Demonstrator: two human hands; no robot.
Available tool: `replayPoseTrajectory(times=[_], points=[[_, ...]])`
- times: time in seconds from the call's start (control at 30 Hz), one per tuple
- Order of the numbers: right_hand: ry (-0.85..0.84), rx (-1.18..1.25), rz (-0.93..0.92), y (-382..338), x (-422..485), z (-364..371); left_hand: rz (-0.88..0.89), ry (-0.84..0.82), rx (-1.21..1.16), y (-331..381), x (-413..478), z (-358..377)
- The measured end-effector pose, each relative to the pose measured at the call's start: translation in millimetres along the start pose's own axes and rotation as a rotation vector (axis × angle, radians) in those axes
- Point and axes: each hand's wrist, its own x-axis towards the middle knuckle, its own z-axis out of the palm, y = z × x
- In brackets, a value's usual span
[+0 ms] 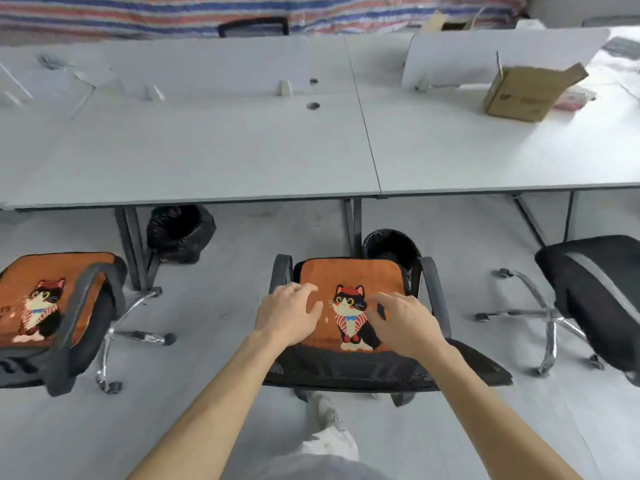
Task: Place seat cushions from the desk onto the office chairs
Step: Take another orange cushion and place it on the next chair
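- Office floor of pale grey, with a long grey desk [207,150] ahead; it carries a cardboard box [530,93] at the right and no cushion that I can see
- The orange cat cushion [346,271] lies flat on the seat of the middle chair [346,370], between its armrests
- The left hand [289,313] and right hand [403,323] rest on the cushion either side of the cat, fingers spread and lightly bent, gripping nothing
- Risk: the chair stands on castors, so a forward press from behind the backrest could roll it into the desk leg
- Risk: dragging the palms off could slide the cushion askew
- The left chair [86,306] has its cushion [20,275]; the right chair [595,292] is bare and may go unserved if no cushion remains out of view
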Motion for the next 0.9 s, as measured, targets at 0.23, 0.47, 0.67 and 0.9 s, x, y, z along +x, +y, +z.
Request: replayPoseTrajectory(times=[0.23,0.47,0.67,0.9], points=[[0.177,0.032,-0.253,-93.6,-47.4,-38.2,-0.093,0.321,0.095,-59.1,-83.8,-84.7],[0.235,0.037,-0.508,-236.3,-86.6,-58.0,-0.275,0.504,0.220,-156.0,-193.5,-172.6],[0.241,-0.058,-0.732,-387.3,-112.7,-35.3,-0.450,0.633,0.209,-263.5,-298.4,-228.1],[0.232,-0.139,-0.955,-598.6,-148.4,44.9,-0.666,0.710,0.193,-430.5,-426.6,-262.6]])
